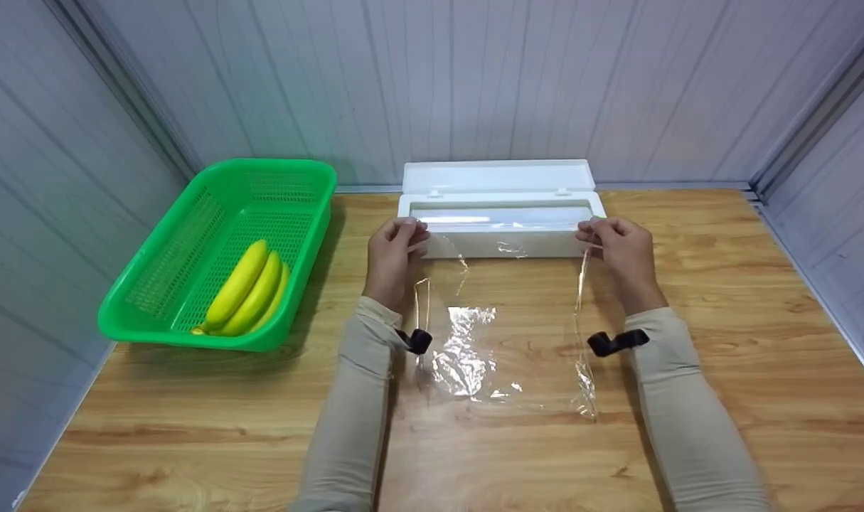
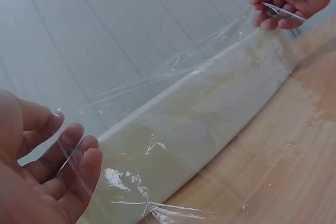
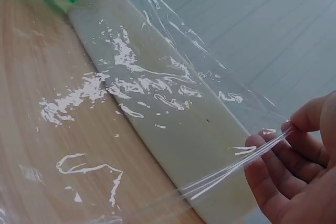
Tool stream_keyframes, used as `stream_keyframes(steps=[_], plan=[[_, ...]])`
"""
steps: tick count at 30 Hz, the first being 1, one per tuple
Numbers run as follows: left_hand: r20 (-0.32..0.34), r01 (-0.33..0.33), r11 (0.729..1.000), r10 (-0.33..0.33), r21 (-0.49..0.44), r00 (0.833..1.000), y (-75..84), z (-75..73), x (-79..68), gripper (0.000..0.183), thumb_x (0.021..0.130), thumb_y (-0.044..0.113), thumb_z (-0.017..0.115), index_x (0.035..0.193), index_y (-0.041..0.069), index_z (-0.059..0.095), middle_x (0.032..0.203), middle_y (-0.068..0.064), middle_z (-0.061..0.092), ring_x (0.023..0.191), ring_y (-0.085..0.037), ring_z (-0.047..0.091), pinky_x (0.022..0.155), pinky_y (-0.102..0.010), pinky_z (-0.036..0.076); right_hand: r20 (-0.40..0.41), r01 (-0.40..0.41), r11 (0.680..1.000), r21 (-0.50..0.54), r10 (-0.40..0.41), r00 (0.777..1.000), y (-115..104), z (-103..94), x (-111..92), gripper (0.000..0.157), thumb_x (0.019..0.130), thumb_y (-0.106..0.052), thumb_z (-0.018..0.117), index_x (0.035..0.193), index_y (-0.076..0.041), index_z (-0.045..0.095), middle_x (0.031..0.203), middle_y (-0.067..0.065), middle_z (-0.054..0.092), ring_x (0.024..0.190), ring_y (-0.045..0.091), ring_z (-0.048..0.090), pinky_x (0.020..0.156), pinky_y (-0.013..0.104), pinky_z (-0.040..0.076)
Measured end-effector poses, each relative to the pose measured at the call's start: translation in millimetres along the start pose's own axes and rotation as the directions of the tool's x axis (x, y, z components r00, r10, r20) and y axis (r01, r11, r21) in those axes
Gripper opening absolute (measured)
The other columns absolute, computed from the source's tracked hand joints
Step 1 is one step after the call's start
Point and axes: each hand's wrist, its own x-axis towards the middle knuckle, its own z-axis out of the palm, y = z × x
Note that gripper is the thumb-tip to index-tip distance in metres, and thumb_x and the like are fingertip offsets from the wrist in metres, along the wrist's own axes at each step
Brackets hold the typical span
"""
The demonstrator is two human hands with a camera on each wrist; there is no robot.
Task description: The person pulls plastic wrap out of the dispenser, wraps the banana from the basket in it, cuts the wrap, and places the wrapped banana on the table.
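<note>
A sheet of clear cling film [image 1: 467,355] stretches between my two hands and hangs down toward the wooden table. My left hand [image 1: 395,259] pinches one upper corner between thumb and index finger, and my right hand [image 1: 624,259] pinches the other. In the left wrist view, the left hand's [image 2: 50,166] other fingers are loosely bent behind the film. Bunched film edges run from the right hand's [image 3: 299,156] fingertips in the right wrist view. Just behind the film stands a white cling film dispenser box [image 1: 499,176] with its lid raised. Its front shows through the film.
To the left, a green plastic basket [image 1: 112,316] holds a few yellow bananas [image 1: 243,288] near its front right corner. Pale panel walls [image 1: 488,78] enclose the wooden table [image 1: 744,299] at the back and sides. Black straps [image 1: 616,343] sit at both wrists.
</note>
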Motion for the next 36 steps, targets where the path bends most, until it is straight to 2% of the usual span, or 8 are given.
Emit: stream_keyframes(steps=[4,11,20,28,36], plan=[[0.023,0.000,1.000,0.000,-0.012,1.000,3.4,1.2,-1.2,0.013,0.102,0.011,0.058,0.099,0.001,0.065,0.099,-0.011,0.067,0.097,-0.025,0.068,0.082,-0.037,0.056,-0.006,0.010,1.000,0.009,-0.010,1.000,-4.7,0.7,-2.2,0.021,0.100,-0.012,0.061,0.104,0.009,0.062,0.109,0.015,0.072,0.096,0.021,0.071,0.085,0.032,0.057],[0.046,0.002,0.998,0.001,-0.064,0.999,6.9,7.4,-2.4,0.011,0.100,0.011,0.061,0.094,0.004,0.067,0.092,-0.010,0.069,0.086,-0.022,0.068,0.083,-0.037,0.052,-0.022,0.025,1.000,-0.017,-0.025,0.999,-15.6,-2.1,-7.5,0.021,0.101,-0.012,0.059,0.105,0.009,0.059,0.117,0.018,0.069,0.100,0.022,0.069,0.084,0.030,0.056],[0.046,-0.029,0.995,0.034,-0.100,0.998,13.3,8.5,-8.2,0.011,0.101,0.008,0.060,0.095,0.002,0.067,0.088,-0.009,0.069,0.080,-0.019,0.068,0.099,-0.053,0.046,-0.035,0.064,0.995,0.078,-0.061,0.998,-29.6,0.1,-14.3,0.014,0.099,-0.003,0.056,0.093,0.009,0.059,0.108,0.017,0.073,0.094,0.023,0.072,0.079,0.030,0.058],[0.064,-0.026,0.986,0.036,-0.164,0.997,16.1,6.3,-11.7,0.012,0.101,0.008,0.060,0.096,0.002,0.069,0.087,-0.009,0.069,0.081,-0.020,0.069,0.086,-0.037,0.054,-0.055,0.114,0.989,0.094,-0.110,0.992,-36.3,1.6,-18.4,0.014,0.098,-0.001,0.054,0.092,0.010,0.061,0.100,0.016,0.074,0.089,0.025,0.073,0.076,0.031,0.059],[0.072,-0.040,0.983,0.054,-0.181,0.996,17.5,5.5,-13.7,0.013,0.100,0.012,0.061,0.098,0.003,0.070,0.090,-0.010,0.069,0.085,-0.022,0.070,0.085,-0.038,0.055,-0.054,0.124,0.986,0.114,-0.119,0.991,-42.4,2.1,-21.5,0.015,0.099,-0.001,0.052,0.090,0.009,0.059,0.100,0.016,0.074,0.090,0.026,0.073,0.076,0.032,0.059]])
